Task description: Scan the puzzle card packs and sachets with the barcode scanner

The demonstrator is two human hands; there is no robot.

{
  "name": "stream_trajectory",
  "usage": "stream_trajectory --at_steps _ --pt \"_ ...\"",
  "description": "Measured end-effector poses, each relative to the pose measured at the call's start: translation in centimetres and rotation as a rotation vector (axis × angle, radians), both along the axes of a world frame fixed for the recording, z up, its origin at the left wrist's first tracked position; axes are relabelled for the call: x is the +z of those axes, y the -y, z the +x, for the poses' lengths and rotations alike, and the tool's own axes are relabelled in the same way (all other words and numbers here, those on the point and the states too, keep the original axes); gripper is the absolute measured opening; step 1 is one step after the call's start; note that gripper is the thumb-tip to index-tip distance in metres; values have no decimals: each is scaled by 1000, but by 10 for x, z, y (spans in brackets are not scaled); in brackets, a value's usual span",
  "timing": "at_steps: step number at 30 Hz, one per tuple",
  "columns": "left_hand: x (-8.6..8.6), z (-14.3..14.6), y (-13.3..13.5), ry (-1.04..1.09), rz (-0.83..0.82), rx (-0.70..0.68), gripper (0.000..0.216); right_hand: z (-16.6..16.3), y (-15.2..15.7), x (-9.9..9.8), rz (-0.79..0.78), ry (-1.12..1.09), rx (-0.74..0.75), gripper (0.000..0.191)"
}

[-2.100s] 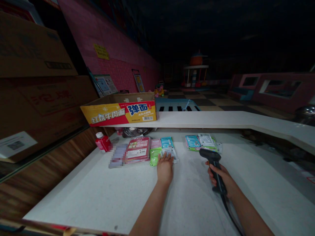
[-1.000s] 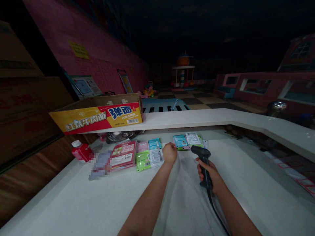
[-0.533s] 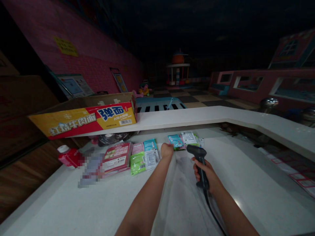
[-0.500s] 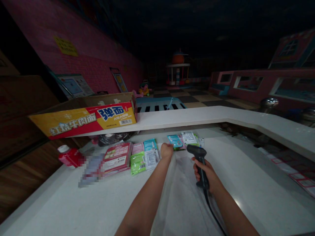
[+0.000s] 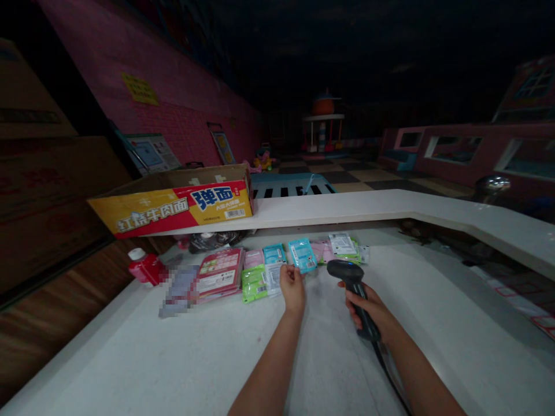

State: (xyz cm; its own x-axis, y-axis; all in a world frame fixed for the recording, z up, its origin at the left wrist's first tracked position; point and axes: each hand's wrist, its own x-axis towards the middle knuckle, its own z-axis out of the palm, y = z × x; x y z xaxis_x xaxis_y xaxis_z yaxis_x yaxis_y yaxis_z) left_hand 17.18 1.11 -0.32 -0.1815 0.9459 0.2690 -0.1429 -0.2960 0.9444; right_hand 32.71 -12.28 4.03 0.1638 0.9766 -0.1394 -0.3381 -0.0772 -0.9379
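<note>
I see my left hand (image 5: pixel 292 287) holding 1 packet (image 5: pixel 302 255) over the counter (image 5: pixel 173 346), a row of packets (image 5: pixel 255 277) to its left, a pile (image 5: pixel 342 245) to its right; the scanner (image 5: pixel 352 280) in my right hand (image 5: pixel 369 309) sits before that pile; a bottle (image 5: pixel 145 267) lies far left; a carton (image 5: pixel 177 203) rests on the ledge (image 5: pixel 390 203) behind.

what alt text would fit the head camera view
The person's left hand holds a blue packet next to the black barcode scanner gripped in the right hand, over a white counter. More packets lie in a row behind, below a noodle carton on a raised ledge.
</note>
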Motion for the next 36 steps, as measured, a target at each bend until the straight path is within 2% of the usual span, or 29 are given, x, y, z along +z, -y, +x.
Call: stream_trajectory --at_steps 6,12,15,20,30,36 --pt "2 1 1 46 -40 11 26 -6 9 7 11 86 50 44" --pt "2 -2 2 -149 -7 115 16 -6 11 13 25 81 72 42" --pt "2 -3 3 -178 23 142 14 -6 11 12 23 73 68 43" --pt "2 0 4 -56 -7 59 23 -6 9 9 27 42 51 43" --pt "5 3 6 85 -95 27 31 1 -3 -7 14 -65 -32 42" --pt "9 -18 5 276 -160 83 35 4 -3 -9 13 -122 -79 48"
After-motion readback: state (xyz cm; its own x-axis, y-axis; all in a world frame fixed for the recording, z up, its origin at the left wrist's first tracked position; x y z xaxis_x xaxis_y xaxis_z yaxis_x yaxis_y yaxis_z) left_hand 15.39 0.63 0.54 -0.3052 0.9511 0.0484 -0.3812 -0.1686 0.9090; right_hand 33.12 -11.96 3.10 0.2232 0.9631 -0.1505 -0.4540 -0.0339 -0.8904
